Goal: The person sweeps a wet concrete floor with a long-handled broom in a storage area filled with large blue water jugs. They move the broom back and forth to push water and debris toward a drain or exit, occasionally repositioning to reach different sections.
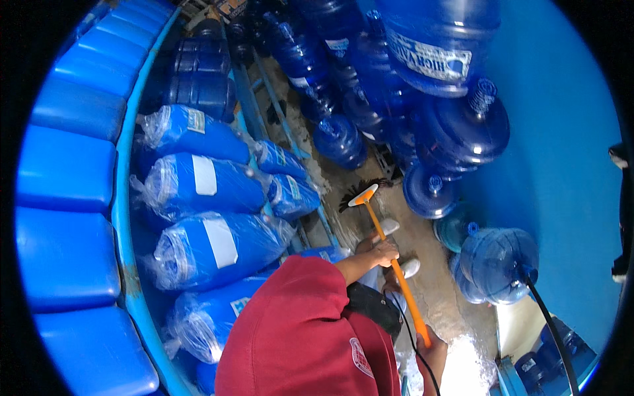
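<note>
A broom with an orange handle (411, 302) slants across the middle of the view. Its small white and orange head (363, 195), with dark bristles around it, is at the floor beside the blue bottles. My left hand (383, 253) is closed around the handle partway up, its arm in a red sleeve (284, 323). Lower down, my right hand (432, 351) grips the handle's near end. A thin black cable (415, 340) runs by the right hand. White shoes (410, 268) show below the handle.
Large blue water bottles (462, 132) stand and stack at the upper right along a blue wall (555, 152). Plastic-wrapped blue containers (205, 185) lie on a blue rack (129, 218) at left. A pale blue bottle (500, 264) sits at right over the wet-looking floor (429, 244).
</note>
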Tool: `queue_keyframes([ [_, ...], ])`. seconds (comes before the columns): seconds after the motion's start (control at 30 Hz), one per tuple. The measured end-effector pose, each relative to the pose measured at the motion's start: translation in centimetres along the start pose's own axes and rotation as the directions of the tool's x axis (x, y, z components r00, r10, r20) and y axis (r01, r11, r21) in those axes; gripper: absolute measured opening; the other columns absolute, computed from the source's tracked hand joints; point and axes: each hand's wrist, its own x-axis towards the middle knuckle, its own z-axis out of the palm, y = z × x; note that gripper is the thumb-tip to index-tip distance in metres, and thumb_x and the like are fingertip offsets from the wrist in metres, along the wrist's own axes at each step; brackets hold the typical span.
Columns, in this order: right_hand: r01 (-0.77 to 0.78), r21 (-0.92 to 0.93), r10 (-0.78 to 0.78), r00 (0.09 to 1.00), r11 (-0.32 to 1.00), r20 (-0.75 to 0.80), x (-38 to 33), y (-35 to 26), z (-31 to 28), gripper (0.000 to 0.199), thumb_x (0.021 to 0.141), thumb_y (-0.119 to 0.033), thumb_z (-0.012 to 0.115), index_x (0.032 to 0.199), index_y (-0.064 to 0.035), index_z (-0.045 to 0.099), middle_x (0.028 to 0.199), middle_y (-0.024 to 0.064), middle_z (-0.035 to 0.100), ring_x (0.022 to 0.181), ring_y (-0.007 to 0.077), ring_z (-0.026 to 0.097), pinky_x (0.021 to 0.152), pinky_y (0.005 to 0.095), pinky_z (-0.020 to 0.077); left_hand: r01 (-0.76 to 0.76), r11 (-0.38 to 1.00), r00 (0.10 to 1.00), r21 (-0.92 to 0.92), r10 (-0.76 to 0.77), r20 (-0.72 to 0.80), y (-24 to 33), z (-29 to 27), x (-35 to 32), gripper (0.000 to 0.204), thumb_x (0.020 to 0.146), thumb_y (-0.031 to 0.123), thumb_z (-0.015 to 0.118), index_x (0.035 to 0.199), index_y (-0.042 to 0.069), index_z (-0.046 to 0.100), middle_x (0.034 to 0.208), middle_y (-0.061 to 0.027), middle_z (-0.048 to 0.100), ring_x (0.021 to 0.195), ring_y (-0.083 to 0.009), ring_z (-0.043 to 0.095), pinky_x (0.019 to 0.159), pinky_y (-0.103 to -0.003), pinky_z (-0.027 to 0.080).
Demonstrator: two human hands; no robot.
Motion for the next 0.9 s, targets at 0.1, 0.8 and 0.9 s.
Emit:
queue_keyframes([
  [0.1,0.076,0.005,-0.076,0.996,0.997,-0.047,2.9,-3.2,2.4,0.029,0.085,-0.021,0.064,0.109,-0.0042,0.066,0.075,0.0288,0.061,0.075,0.0444,0.063,0.06,0.0479,0.0488,0.138,0.99,0.985,-0.011,-0.138,-0.099,-5.3,-0.6,-0.2,0.012,0.07,0.024,0.065,0.079,0.016,0.068,0.086,-0.0042,0.068,0.092,-0.0269,0.064,0.083,-0.048,0.046],
  [0.8,0.228,-0.484,-0.261,0.965,0.845,0.0,5.7,-29.3,-5.2,0.033,0.091,-0.029,0.058,0.109,-0.0026,0.067,0.066,0.0269,0.06,0.063,0.0417,0.062,0.058,0.0462,0.0474,-0.08,0.969,0.907,-0.234,-0.027,-0.421,-13.9,-19.1,-2.3,0.011,0.072,0.021,0.064,0.074,0.01,0.063,0.076,-0.0106,0.064,0.082,-0.0317,0.063,0.072,-0.043,0.05],
  [0.9,0.248,-0.57,-0.304,0.953,0.783,-0.003,10.0,-29.4,-1.1,0.029,0.077,-0.022,0.071,0.098,-0.0026,0.064,0.071,0.0222,0.064,0.065,0.0383,0.064,0.061,0.047,0.0504,0.021,0.973,0.837,-0.231,-0.144,-0.528,-16.3,-16.3,0.4,0.016,0.08,0.024,0.063,0.072,0.009,0.062,0.074,-0.0106,0.063,0.078,-0.0329,0.064,0.07,-0.043,0.05],
])
